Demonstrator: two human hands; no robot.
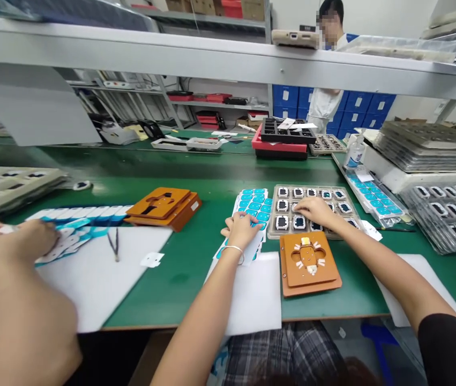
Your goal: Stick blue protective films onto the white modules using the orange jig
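My left hand (241, 236), with a thin band at its wrist, is closed over sheets of blue stickers (255, 199), and its fingers pinch a sheet. Over a clear plastic tray (273, 231) of white-rimmed parts with dark centres, my right hand (315, 210) reaches down with fingertips together at one cell. What those fingertips hold is hidden. Just in front of the tray sits an orange-brown fixture (290, 273) with a shaped recess and small white and yellow pieces in it. White foam sheet (255, 311) lies below my left hand.
At left, a co-worker's hands (14, 241) handle blue-and-white sticker sheets by tweezers (114, 246) and another orange fixture (161, 209). Stacked trays (448, 214) and a bottle (355, 153) stand at right. A shelf beam (211, 56) crosses above. A person (326, 107) stands behind.
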